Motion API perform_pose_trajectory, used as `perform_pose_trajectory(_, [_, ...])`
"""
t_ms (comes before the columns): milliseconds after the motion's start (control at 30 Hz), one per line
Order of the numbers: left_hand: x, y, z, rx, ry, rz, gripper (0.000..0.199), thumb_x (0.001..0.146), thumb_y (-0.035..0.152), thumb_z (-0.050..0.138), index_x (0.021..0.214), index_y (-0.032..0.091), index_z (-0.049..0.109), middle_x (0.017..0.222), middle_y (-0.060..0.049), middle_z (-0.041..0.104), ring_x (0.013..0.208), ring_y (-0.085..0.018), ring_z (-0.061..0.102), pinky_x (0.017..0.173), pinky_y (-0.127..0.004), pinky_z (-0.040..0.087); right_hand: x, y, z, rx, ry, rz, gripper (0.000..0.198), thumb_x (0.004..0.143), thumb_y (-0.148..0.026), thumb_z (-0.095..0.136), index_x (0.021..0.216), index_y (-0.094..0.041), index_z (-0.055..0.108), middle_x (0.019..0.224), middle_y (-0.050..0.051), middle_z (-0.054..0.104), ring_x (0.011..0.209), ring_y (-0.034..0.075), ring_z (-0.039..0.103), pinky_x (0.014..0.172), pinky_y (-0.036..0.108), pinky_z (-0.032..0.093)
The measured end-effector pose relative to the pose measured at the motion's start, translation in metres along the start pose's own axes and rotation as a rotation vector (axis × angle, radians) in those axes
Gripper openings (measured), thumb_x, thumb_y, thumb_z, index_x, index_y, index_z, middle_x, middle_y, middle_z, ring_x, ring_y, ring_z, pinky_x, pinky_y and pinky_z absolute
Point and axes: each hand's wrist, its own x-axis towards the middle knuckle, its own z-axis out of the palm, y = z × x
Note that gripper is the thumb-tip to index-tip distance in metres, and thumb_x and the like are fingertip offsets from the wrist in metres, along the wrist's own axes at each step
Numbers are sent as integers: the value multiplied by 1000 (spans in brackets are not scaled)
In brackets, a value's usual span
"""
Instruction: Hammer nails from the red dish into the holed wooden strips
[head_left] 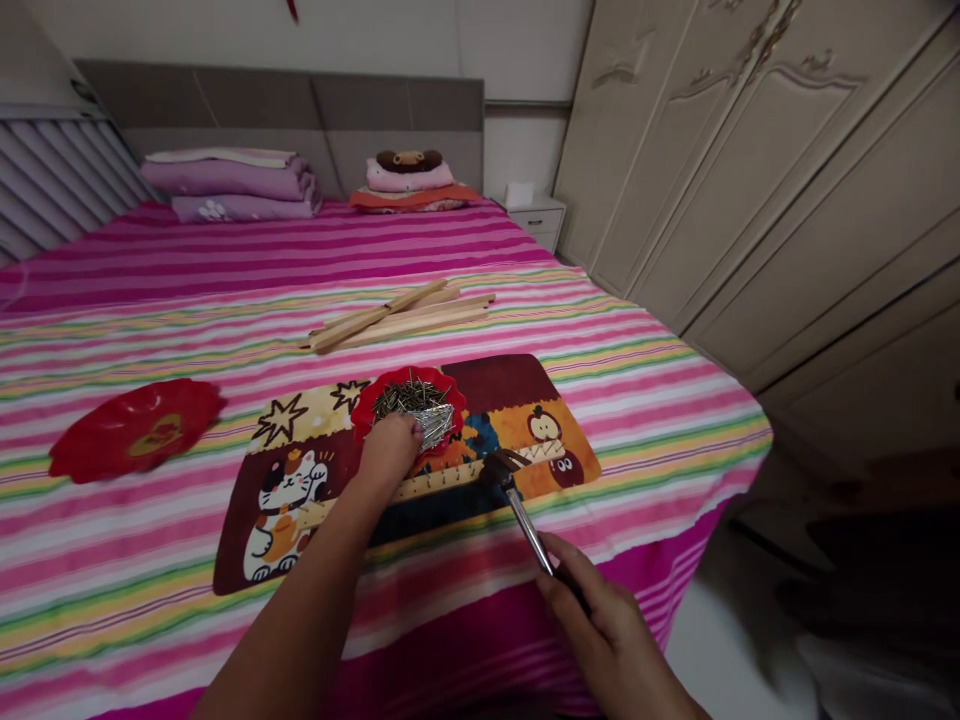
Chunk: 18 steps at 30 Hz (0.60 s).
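My right hand (pixel 600 620) is wrapped round the handle of a claw hammer (pixel 525 515). The hammer's dark head rests over, or just above, a narrow wooden strip (pixel 442 480) with a row of nails standing in it. At the red scalloped dish (pixel 362 410), my left hand (pixel 394 442) dips in with curled fingers, touching the nails. Its fingertips are hidden, so what they pinch does not show. Brass-coloured nails (pixel 409 392) fill the dish's far side, and silver nails (pixel 436 425) lie nearer. Beneath the dish and strip is a cartoon-printed mat (pixel 487 378).
Several loose wooden strips (pixel 401 318) lie piled beyond the mat. A second red dish (pixel 112 435) is at the left. Everything lies on a striped bed cover (pixel 637 400), whose edge drops at the right. Folded bedding (pixel 232 185) is stacked by the headboard; a wardrobe (pixel 720 150) stands right.
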Motion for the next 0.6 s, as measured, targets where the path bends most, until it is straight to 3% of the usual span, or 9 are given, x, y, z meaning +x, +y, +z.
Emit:
perform_pose_trajectory(133, [0, -6, 0, -136, 7, -9, 17, 75, 24, 49, 74, 19, 65, 82, -6, 67, 77, -18, 59, 65, -26, 39, 0, 2, -1, -6, 13, 4, 42, 88, -43, 44, 121, -19, 53, 61, -3, 55, 50, 13, 43, 47, 23, 35])
perform_pose_trajectory(267, [-10, -16, -11, -582, 34, -116, 17, 69, 34, 56, 71, 19, 64, 66, 0, 63, 63, -13, 54, 59, -24, 38, 0, 1, 0, -4, 5, -1, 43, 88, -43, 44, 122, -18, 53, 68, -1, 61, 52, 13, 47, 50, 23, 38])
perform_pose_trajectory(400, [-31, -19, -24, -1035, -14, -197, 29, 56, 42, 67, 69, 17, 63, 54, 4, 55, 50, -9, 46, 51, -22, 36, -2, 0, 0, -7, 11, 15, 44, 88, -43, 44, 123, -18, 52, 64, -2, 60, 50, 13, 46, 49, 24, 38])
perform_pose_trajectory(600, [-66, -25, -27, -1199, 25, -262, 37, 52, 44, 72, 74, 16, 62, 58, 3, 59, 52, -9, 49, 52, -22, 40, -3, 2, -1, -48, -61, -15, 42, 90, -41, 42, 123, -17, 51, 59, -4, 49, 48, 12, 40, 48, 24, 35])
